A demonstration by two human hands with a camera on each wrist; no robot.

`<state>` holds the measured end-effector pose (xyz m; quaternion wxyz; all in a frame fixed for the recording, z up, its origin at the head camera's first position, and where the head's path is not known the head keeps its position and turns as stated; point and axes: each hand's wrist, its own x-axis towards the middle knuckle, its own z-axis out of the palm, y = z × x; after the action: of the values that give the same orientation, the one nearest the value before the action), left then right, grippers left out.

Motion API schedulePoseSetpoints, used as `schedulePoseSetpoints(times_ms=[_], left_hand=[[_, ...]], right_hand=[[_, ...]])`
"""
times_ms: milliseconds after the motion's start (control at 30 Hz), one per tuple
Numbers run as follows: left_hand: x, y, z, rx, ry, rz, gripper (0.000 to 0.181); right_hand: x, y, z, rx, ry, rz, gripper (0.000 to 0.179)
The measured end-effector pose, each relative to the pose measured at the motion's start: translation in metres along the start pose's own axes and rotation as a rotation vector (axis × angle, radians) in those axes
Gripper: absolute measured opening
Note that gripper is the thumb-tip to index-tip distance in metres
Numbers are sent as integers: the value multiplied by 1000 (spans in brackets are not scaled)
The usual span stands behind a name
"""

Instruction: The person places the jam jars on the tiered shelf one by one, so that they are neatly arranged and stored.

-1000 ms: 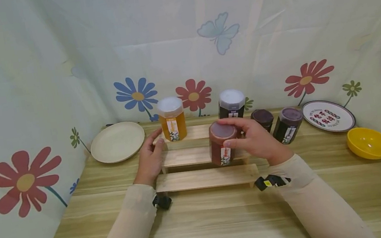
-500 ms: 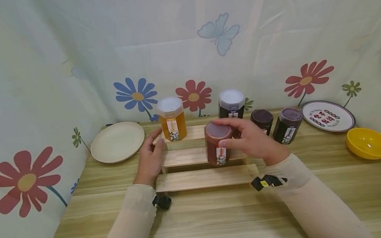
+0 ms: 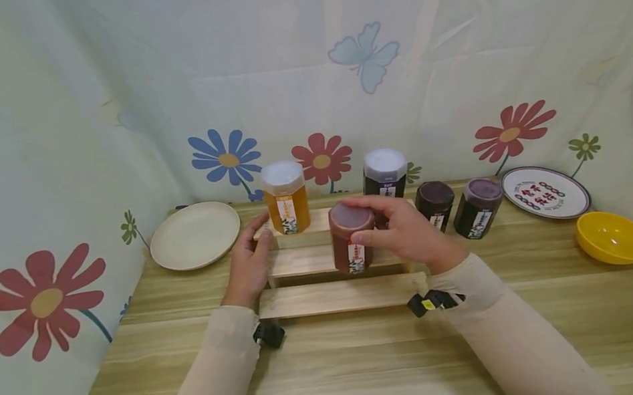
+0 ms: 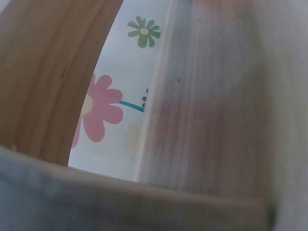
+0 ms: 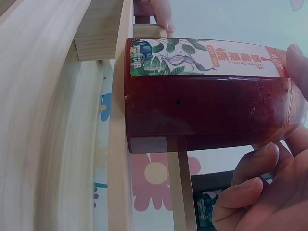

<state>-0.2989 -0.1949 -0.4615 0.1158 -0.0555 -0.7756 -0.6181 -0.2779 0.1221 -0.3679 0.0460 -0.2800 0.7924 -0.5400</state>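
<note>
three-tier wooden rack (image 3: 342, 296), mid-frame: long side to the person, likely for easy reach. right hand (image 3: 406, 229), centre of frame: thumb and fingers grip the red jar (image 3: 354, 246) near its top, presumably leaving the base free. left hand (image 3: 248, 264), left of centre: at the rack's end, probably steadying it; whether its fingers close on wood cannot be told. red jar: about middle tier (image 3: 301, 262), nearly upright; contact unclear. amber jar (image 3: 299, 203): top tier (image 3: 322, 221), label (image 3: 286, 214) forward, likely for reading.

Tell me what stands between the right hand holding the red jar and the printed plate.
In the head view, a dark jar nearer the right hand, then a second dark jar nearer the printed plate.
</note>
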Motion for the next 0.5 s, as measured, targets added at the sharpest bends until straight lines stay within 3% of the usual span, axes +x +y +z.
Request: schedulePoseSetpoints(times_ms=[333, 500], left_hand=[[0, 3, 1, 13, -4, -21, 47], [-8, 22, 0, 12, -15, -26, 47]], right_hand=[[5, 0, 9, 54, 48, 17, 60], [6, -1, 13, 55, 79, -1, 59]])
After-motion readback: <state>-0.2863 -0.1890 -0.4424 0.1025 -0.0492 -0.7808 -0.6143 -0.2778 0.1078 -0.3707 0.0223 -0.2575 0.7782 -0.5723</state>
